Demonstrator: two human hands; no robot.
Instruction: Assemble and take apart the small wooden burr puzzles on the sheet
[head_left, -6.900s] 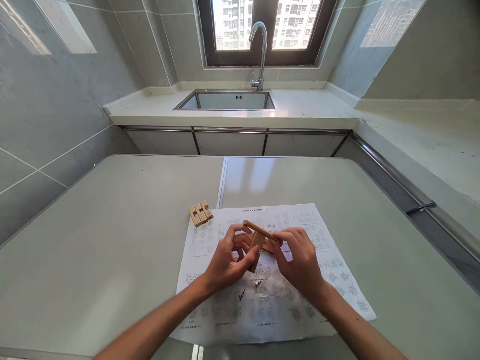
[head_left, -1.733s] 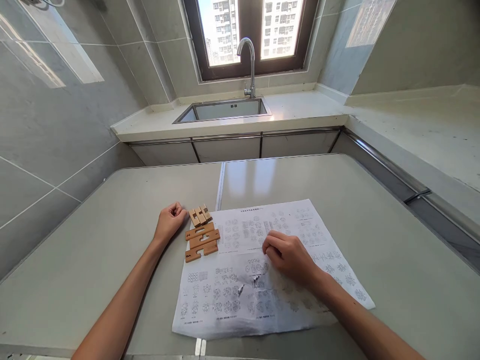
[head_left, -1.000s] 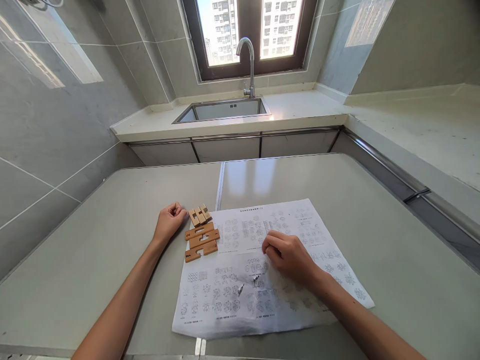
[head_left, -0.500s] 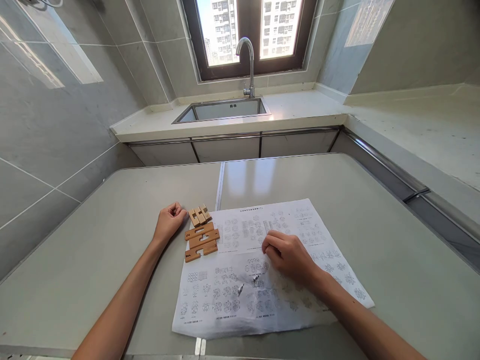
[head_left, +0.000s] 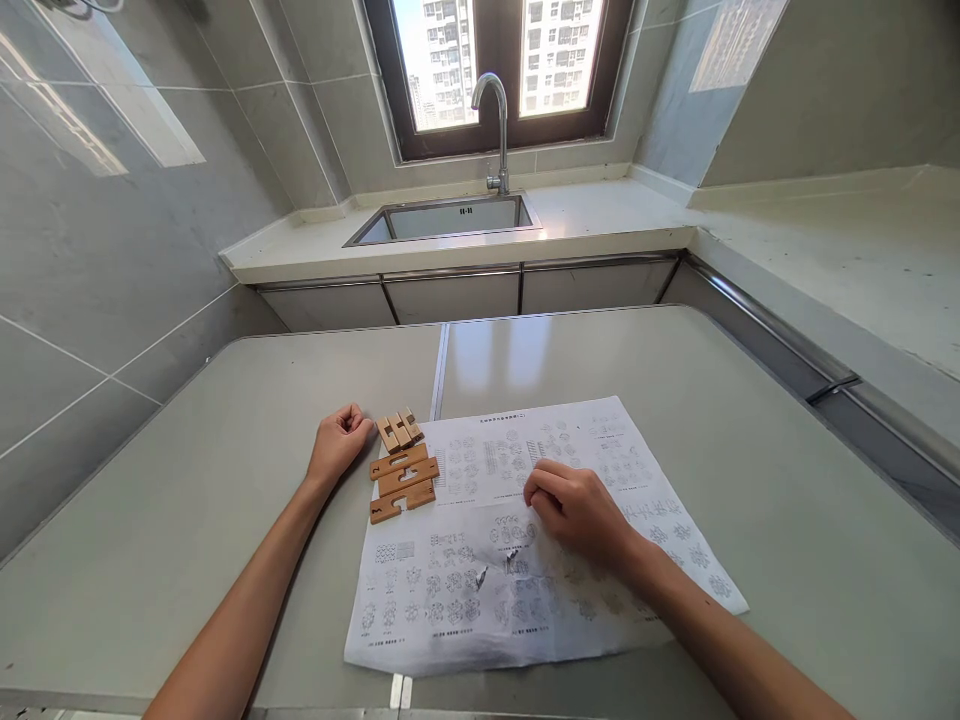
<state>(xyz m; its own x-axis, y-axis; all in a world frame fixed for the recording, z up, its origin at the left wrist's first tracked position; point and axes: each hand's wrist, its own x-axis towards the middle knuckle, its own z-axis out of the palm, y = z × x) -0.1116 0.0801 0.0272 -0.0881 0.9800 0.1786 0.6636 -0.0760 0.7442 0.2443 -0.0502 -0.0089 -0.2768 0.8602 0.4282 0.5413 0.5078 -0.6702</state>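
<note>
My left hand (head_left: pixel 340 440) rests in a loose fist on the table, just left of some notched wooden puzzle pieces. Nothing shows in its fingers. Three pale wooden pieces (head_left: pixel 400 430) lie side by side at the top left corner of a printed sheet (head_left: pixel 480 520). Below them sit three darker flat wooden pieces (head_left: pixel 403 485) with cut-outs, overlapping the sheet's left edge. On the right half of the paper lies my right hand (head_left: pixel 574 505), its fingers curled in with nothing visible in them. Small line diagrams cover the sheet, which has two small tears near its middle.
The grey table (head_left: pixel 187 480) has a seam down its middle. Beyond it stand a white counter (head_left: pixel 600 215) with a sink (head_left: pixel 450 218) and a curved faucet (head_left: pixel 502 130) under a window. A tiled wall (head_left: pixel 112 250) rises at the left.
</note>
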